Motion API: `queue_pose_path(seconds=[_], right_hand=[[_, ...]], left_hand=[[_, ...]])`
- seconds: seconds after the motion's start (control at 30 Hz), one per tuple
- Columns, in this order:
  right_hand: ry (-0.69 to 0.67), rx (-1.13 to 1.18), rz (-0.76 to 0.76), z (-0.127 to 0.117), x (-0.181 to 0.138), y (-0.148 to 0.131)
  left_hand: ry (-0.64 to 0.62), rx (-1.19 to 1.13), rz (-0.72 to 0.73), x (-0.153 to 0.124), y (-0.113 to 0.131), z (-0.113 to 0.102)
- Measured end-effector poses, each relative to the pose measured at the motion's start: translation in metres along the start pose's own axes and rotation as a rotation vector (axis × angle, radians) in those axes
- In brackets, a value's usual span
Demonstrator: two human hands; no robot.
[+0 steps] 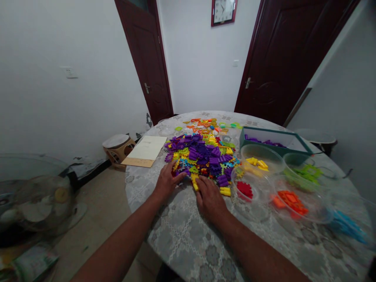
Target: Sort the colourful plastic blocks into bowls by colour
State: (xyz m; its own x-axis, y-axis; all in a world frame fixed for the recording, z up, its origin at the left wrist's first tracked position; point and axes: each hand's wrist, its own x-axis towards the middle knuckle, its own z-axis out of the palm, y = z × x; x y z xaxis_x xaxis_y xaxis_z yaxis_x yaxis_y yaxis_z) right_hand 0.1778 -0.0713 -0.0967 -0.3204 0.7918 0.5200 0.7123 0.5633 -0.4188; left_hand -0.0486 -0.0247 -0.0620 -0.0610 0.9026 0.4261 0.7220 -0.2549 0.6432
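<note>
A mixed pile of plastic building pieces [202, 150], many toothed like gears, lies on the round table in purple, yellow, green, blue and red. At its near left edge is my left hand [167, 182], thumb and fingers apart, beside a purple piece [182, 173]; its fingertips are partly hidden among the pieces. My right hand [210, 197] has its fingers curled at the near edge of the pile, against a yellow tube-shaped piece [194, 181] that it appears to grip. Another yellow piece [225, 191] lies just right of that hand.
Clear plastic bowls hold sorted pieces: yellow [257, 163], red [244, 190], orange [292, 201], green [308, 172] and blue [348, 226]. Behind them stands a green box [302, 145] with purple pieces. Paper [149, 147] lies at left; orange pieces [199, 126] are scattered at the back.
</note>
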Motion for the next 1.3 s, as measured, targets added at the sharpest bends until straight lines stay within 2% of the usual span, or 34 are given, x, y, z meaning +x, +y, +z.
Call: queue_pose_path(seconds=[0.27, 0.47, 0.63, 0.87, 1.0, 1.3], right_hand=[[0.003, -0.001, -0.001, -0.001, -0.001, -0.002], [-0.032, -0.032, -0.004, -0.008, 0.001, -0.009], [-0.051, -0.048, 0.0, -0.007, 0.002, -0.009], [-0.053, -0.039, -0.013, -0.006, 0.001, -0.008], [-0.057, -0.008, -0.021, -0.009, 0.002, -0.01], [-0.102, -0.044, -0.01, -0.015, 0.005, -0.013]], left_hand=[[0.071, -0.022, -0.206, 0.013, 0.02, 0.016], [0.034, -0.044, -0.258, 0.015, 0.023, 0.015], [-0.056, -0.123, -0.285, 0.016, 0.026, 0.013], [-0.15, -0.126, -0.198, 0.016, 0.032, 0.02], [-0.092, -0.039, -0.156, 0.014, 0.033, 0.023], [-0.183, -0.107, -0.176, 0.018, 0.032, 0.019]])
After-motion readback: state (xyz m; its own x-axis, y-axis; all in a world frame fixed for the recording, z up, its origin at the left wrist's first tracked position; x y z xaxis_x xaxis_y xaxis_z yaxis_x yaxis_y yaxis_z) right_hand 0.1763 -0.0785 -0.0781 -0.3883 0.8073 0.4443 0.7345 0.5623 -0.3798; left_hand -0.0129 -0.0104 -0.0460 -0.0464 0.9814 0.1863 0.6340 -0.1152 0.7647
